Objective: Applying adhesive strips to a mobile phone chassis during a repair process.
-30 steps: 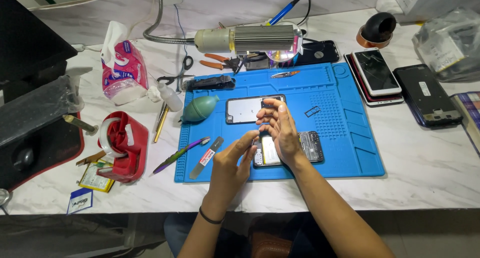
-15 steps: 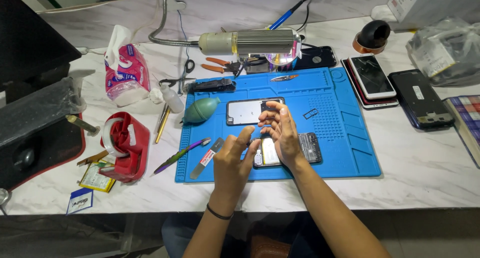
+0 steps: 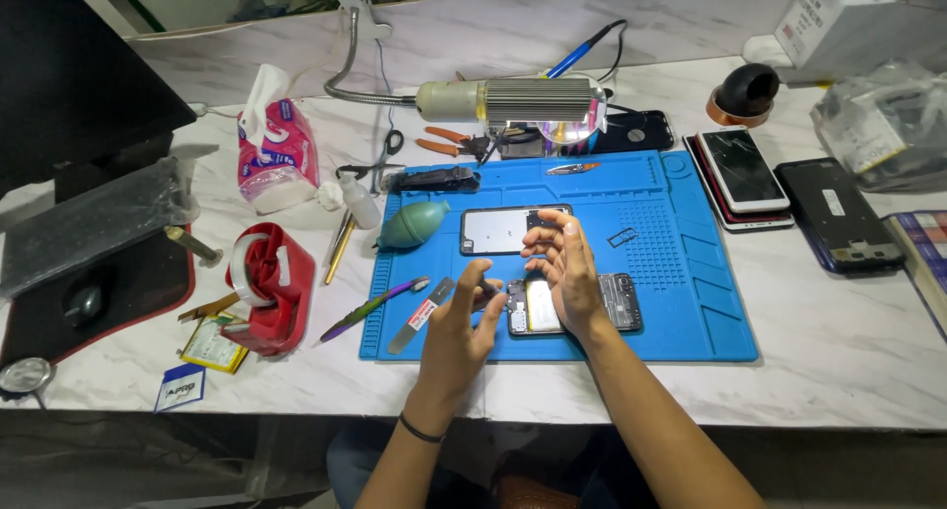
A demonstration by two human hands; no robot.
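Observation:
An opened phone (image 3: 619,302) with its insides showing lies on the blue work mat (image 3: 691,272). My right hand (image 3: 562,267) hovers over the phone's middle, fingers apart and slightly curled, with nothing visible in them. My left hand (image 3: 456,329) is at the phone's left end, fingers spread, fingertips close to a flat pry tool (image 3: 419,317). A detached phone panel (image 3: 498,231) lies on the mat just beyond my hands. The phone's middle is hidden by my right hand.
A green dust blower (image 3: 414,223), a purple pen (image 3: 370,309), a red tape dispenser (image 3: 266,287) and a tissue pack (image 3: 276,154) lie to the left. A gooseneck lamp (image 3: 513,100) hangs over the mat's far edge. More phones (image 3: 740,169) and a dark phone (image 3: 838,213) lie to the right.
Both hands stay over the opened phone with only small finger movements. The view has shifted slightly.

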